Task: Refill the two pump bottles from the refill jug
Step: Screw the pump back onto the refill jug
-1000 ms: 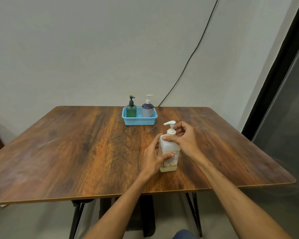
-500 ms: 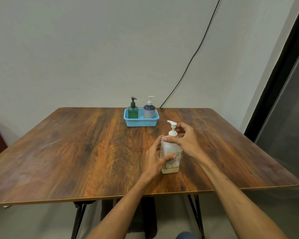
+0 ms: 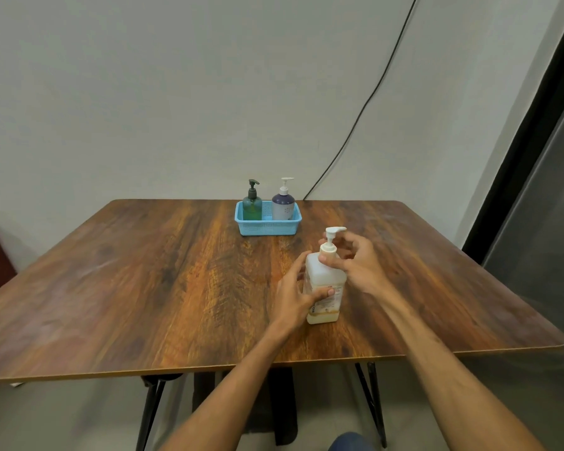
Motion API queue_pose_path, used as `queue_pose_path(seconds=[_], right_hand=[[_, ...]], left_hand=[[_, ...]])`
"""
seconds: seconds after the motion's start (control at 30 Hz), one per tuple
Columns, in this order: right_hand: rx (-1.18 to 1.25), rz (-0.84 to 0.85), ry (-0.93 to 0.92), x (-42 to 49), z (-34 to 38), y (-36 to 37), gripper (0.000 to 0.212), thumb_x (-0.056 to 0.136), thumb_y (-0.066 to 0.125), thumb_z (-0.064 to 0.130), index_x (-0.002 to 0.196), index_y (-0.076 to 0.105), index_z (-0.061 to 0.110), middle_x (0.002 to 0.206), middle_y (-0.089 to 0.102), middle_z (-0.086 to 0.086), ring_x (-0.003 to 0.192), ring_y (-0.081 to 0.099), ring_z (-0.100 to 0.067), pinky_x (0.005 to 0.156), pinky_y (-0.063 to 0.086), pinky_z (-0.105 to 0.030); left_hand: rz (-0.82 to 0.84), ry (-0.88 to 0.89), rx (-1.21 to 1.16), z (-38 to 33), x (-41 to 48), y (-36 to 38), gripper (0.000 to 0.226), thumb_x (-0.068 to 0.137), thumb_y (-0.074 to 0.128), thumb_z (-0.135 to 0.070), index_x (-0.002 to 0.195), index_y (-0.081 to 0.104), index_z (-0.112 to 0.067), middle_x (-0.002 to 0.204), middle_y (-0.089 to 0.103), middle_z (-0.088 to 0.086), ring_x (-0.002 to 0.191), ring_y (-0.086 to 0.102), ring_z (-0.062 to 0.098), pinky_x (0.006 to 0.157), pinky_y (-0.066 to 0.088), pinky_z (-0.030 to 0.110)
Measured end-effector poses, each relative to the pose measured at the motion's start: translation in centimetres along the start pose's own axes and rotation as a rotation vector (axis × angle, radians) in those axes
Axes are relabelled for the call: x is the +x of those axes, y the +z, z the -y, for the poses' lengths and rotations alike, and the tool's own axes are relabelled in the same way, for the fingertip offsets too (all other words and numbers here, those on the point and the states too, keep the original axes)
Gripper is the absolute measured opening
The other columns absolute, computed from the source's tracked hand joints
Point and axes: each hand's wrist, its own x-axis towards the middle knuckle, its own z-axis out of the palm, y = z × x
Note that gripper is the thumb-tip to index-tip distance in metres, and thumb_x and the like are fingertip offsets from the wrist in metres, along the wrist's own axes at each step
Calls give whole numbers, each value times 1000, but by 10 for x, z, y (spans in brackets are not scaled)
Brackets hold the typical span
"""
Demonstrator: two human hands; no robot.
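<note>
A translucent white, square-sided plastic refill jug [image 3: 323,281] is seen upright on the brown wood-grain counter [image 3: 144,271], right of centre and closer to the near edge than to the far one. Its body is gripped by the left hand [image 3: 294,297], with the fingers wrapped behind it and the thumb laid across the label. The collar beneath its white pump head [image 3: 335,230] is pinched by the right hand [image 3: 357,266] between the thumb and curled fingers.

The coming move is judged to turn on the jug's long axis. That axis is vertical and the pump top sits on it, directly under the right hand. A twist about the axis would be needed to unscrew the top while the body is steadied from the left.

The bottles to be filled lie straight ahead near the far edge, well apart from both hands, with the left hand somewhat nearer.

One jug is counted, along with two bottles and one light blue perforated plastic basket [image 3: 267,228]. In the basket a green pump bottle [image 3: 252,207] is set on the left and a purple pump bottle [image 3: 283,207] on the right, side by side, with both pumps fitted.
</note>
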Motion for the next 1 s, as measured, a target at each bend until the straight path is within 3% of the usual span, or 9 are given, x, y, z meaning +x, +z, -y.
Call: queue_pose_path(seconds=[0.1, 0.23, 0.33, 0.47, 0.77, 1.0], right_hand=[[14, -82, -1, -1, -4, 1, 38, 67, 90, 14, 100, 74, 24, 101, 76, 2, 98, 71, -19, 90, 57, -52], [-37, -156, -74, -1, -5, 14, 47, 60, 93, 28, 100, 67, 25, 100, 71, 1, 95, 68, -17, 82, 58, -40], [-31, -83, -54, -1, -5, 13, 49, 70, 90, 20, 112, 66, 21, 108, 71, 3, 101, 67, -14, 85, 57, -33], [11, -74, -13, 1, -9, 9, 35, 73, 86, 9, 104, 75, 17, 102, 76, 0, 99, 71, -22, 86, 59, -43], [-18, -164, -4, 3, -7, 16, 38, 67, 88, 11, 101, 73, 15, 97, 74, 2, 92, 70, -16, 87, 59, -49], [57, 33, -16, -19, -15, -9, 79, 64, 93, 22, 134, 57, 25, 128, 66, 7, 121, 60, -10, 97, 52, -41]], left_hand=[[5, 0, 10, 3, 0, 1, 86, 75, 85, -34, 149, 41, -26, 137, 58, -6, 121, 57, 6, 98, 53, 29], [5, -6, -1, 0, 0, 1, 82, 76, 85, -29, 146, 43, -25, 134, 59, -7, 117, 57, 2, 95, 51, 19], [13, 13, 3, -3, 0, 0, 77, 77, 85, -28, 142, 44, -31, 131, 59, -9, 115, 56, -2, 91, 48, 11], [16, -2, -5, 1, 1, 0, 86, 76, 85, -31, 149, 40, -23, 138, 58, -2, 122, 57, 10, 98, 52, 27], [52, -33, -18, 3, 4, 0, 88, 75, 85, -31, 150, 39, -23, 138, 58, -2, 122, 57, 11, 101, 53, 34], [105, -42, -32, -1, 3, -6, 90, 77, 84, -29, 152, 35, -27, 143, 54, -4, 126, 53, 12, 104, 50, 38]])
